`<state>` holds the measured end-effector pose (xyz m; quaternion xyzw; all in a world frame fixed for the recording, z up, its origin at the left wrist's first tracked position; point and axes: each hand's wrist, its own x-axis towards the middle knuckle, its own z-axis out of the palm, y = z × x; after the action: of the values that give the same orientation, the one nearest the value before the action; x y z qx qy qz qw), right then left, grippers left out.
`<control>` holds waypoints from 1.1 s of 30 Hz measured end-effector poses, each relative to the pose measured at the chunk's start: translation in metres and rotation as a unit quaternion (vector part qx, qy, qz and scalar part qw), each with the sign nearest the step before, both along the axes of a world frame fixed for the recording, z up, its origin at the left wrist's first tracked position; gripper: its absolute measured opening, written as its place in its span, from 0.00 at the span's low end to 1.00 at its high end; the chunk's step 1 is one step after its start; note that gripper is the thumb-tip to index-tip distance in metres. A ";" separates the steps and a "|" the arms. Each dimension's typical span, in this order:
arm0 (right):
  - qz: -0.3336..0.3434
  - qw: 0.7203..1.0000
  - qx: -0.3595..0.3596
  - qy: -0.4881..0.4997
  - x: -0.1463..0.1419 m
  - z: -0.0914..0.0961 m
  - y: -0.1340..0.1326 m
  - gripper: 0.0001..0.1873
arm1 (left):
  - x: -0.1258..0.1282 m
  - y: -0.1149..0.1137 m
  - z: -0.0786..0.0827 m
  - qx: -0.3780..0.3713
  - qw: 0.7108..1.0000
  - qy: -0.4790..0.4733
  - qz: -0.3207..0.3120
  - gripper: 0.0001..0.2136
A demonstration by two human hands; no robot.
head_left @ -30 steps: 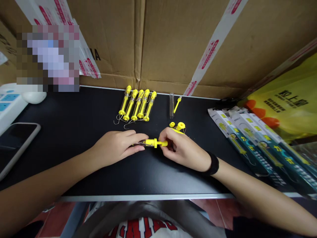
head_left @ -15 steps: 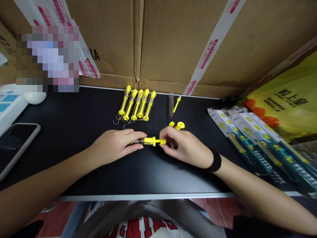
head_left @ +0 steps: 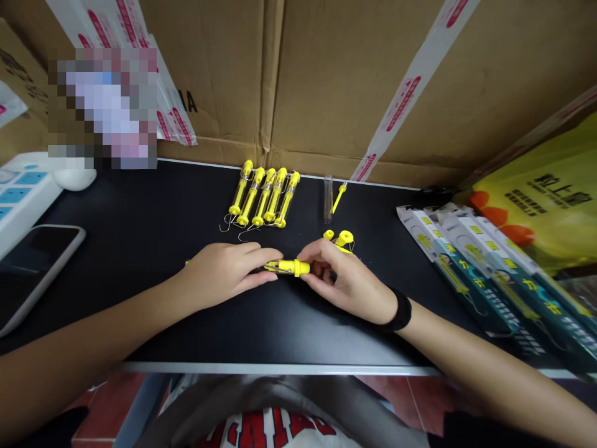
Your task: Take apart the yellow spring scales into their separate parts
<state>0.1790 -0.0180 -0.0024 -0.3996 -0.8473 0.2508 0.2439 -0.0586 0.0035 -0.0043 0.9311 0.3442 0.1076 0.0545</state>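
My left hand [head_left: 228, 270] is closed around a yellow spring scale [head_left: 284, 267], which lies sideways just above the black table; its far left part is mostly covered by my palm. The thumb and fingertips of my right hand [head_left: 342, 270] pinch the yellow knob at the scale's right end, and the knob sits against the collar. A bent metal wire runs along the scale's body. Behind my right hand lie loose yellow parts [head_left: 346, 238], partly hidden. Farther back are a clear tube [head_left: 328, 199] and a thin yellow rod [head_left: 339, 199].
Several spring scales [head_left: 263, 196] with hooks lie in a row at the back. Packaged spring scales [head_left: 466, 274] and a yellow bag [head_left: 545, 193] are at the right. A phone [head_left: 37, 267] and a power strip [head_left: 28, 186] are at the left. A cardboard box [head_left: 326, 81] stands behind.
The yellow knob has moved left with my right fingers, so the thin rod that showed between knob and collar is no longer visible. The camera view has shifted slightly.
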 end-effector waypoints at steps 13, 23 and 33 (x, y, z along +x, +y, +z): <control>0.025 0.993 -0.100 0.065 -0.002 0.003 -0.002 0.10 | -0.001 -0.002 0.001 0.024 1.000 -0.003 0.004 0.16; -0.008 0.998 -0.038 0.049 -0.001 0.004 0.001 0.10 | -0.001 -0.001 0.000 0.035 0.999 -0.005 -0.001 0.17; 0.005 0.988 -0.143 0.050 0.002 0.007 0.006 0.11 | -0.003 0.001 -0.001 0.036 0.999 -0.009 0.005 0.17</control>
<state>0.1807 -0.0125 0.0045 -0.4134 -0.7914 0.3900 0.2251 -0.0613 0.0041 -0.0057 0.9296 0.3445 0.1287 0.0232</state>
